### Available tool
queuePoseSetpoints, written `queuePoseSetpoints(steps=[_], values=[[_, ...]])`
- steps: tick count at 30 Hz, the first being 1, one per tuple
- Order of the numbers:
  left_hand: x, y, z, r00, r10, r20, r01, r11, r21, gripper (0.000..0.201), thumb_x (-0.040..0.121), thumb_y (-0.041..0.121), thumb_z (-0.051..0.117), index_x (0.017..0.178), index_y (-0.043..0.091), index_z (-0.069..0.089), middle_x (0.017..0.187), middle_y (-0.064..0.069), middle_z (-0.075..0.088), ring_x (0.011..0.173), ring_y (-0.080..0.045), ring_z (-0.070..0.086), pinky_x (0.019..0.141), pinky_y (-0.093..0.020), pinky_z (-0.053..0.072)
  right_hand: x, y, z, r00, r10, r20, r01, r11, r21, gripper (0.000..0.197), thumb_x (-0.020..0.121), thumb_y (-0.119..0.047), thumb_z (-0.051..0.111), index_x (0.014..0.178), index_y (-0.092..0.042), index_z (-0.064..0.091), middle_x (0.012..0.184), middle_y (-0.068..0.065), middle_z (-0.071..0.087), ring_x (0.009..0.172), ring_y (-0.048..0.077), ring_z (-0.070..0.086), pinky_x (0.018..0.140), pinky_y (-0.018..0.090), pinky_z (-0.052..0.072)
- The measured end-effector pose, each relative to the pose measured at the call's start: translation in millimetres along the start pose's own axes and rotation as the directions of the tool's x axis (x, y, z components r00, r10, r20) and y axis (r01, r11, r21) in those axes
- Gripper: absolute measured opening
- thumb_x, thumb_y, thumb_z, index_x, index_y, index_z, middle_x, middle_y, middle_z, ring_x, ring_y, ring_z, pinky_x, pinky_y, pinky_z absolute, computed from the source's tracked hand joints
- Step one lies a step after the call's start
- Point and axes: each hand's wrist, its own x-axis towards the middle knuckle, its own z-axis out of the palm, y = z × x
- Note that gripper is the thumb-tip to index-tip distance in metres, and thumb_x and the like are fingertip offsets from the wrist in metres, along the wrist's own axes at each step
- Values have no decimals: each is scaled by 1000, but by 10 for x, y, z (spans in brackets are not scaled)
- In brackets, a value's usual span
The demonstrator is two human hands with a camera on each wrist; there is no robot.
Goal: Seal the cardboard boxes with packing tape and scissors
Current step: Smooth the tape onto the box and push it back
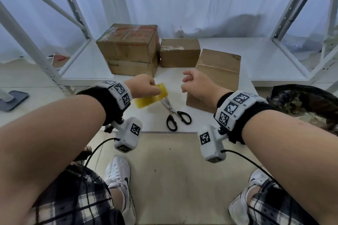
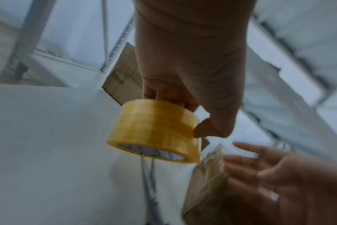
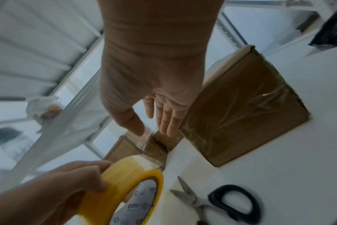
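Though gripped, yellow translucent tape roll (image 1: 151, 95)

Yellow tape roll (image 1: 151, 95) held above black-handled scissors (image 1: 174, 113), three boxes (image 1: 215, 76) behind.

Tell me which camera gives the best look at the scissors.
The head view: the scissors lie whole on the white table, both black handles visible. The right wrist view crops them at the frame's bottom edge; the left wrist view shows only blurred blades.
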Motion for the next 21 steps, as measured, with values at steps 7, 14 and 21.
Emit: queuePoseSetpoints(steps=[7,14,21], values=[[-184,225,-362,984,159,-76,-177,879,-444,13,65,25,53,67,12,56,67,3,52,67,-14,44,62,-25,36,73,-212,-189,974,202,101,-224,796,563,81,89,-62,48,144,-5,32,138,13,46,128,25,46,106,40,41],[-123,454,-364,978,188,-93,-210,861,-463,11,74,13,59,64,14,54,64,3,46,64,-11,40,58,-21,33,106,-132,-293,987,161,12,-138,807,574,33,86,-36,69,98,-6,65,93,7,68,92,22,64,81,32,55],[-35,485,-359,976,199,-91,-219,873,-435,18,83,4,55,66,12,54,67,0,45,67,-12,39,59,-22,33,57,-130,-355,986,137,-91,-72,860,506,9,84,-9,71,89,-4,65,78,6,61,71,13,57,74,27,55]])
